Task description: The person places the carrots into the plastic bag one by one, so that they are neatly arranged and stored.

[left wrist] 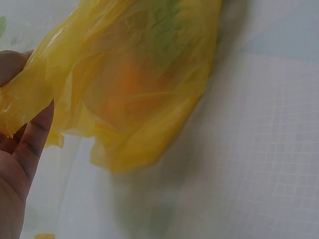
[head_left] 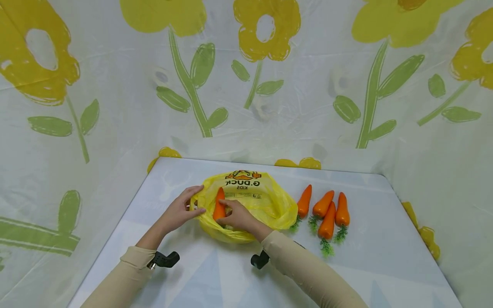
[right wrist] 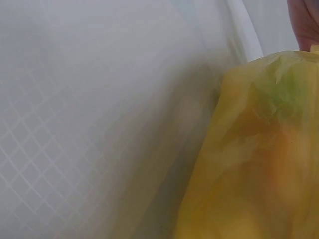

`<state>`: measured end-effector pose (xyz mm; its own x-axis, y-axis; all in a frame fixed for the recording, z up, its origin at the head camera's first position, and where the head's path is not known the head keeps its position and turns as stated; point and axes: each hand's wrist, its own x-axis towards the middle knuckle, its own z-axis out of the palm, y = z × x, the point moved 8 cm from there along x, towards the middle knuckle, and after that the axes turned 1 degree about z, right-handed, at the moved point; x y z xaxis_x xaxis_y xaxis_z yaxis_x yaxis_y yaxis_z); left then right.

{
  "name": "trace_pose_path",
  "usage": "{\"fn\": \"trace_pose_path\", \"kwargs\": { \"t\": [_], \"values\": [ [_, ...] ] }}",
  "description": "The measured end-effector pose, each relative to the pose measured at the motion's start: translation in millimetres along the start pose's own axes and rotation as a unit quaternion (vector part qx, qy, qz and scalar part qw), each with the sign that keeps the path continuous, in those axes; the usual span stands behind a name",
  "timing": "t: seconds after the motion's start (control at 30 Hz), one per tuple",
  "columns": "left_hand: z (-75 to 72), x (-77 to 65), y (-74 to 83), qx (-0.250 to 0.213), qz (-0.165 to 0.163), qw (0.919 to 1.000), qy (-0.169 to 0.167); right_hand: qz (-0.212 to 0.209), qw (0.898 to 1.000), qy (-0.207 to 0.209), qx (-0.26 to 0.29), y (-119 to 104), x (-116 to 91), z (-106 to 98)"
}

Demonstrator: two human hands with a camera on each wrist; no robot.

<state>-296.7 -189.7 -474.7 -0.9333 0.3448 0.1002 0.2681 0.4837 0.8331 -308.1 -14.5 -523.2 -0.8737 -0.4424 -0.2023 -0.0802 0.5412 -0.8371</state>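
Note:
A yellow plastic bag (head_left: 278,204) with a duck print lies spread on the table, its mouth facing up. My left hand (head_left: 179,213) holds the bag's left edge between thumb and fingers; the left wrist view shows the film (left wrist: 37,89) gathered there. Inside the bag's mouth, my right hand (head_left: 240,217) pinches an orange toy carrot (head_left: 220,208) that stands with its tip pointing away from me. Orange and green show blurred through the bag wall (right wrist: 269,144) in the right wrist view. The carrot's lower end is mostly hidden.
Several more toy carrots (head_left: 326,220) with green leafy tops lie on the table right of the bag, the nearest carrot (head_left: 304,201) beside its edge. A pale table (head_left: 379,239) is under everything. Flower-printed curtains (head_left: 296,119) surround its back and sides.

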Motion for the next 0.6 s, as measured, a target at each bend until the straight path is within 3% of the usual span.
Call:
{"fn": "trace_pose_path", "kwargs": {
  "t": [0.6],
  "values": [
    [-1.4, -1.6, -0.8, 0.001, 0.003, 1.0000, 0.002, 0.000, 1.000, 0.003, -0.002, 2.9, 1.9, -8.9]
  ]
}}
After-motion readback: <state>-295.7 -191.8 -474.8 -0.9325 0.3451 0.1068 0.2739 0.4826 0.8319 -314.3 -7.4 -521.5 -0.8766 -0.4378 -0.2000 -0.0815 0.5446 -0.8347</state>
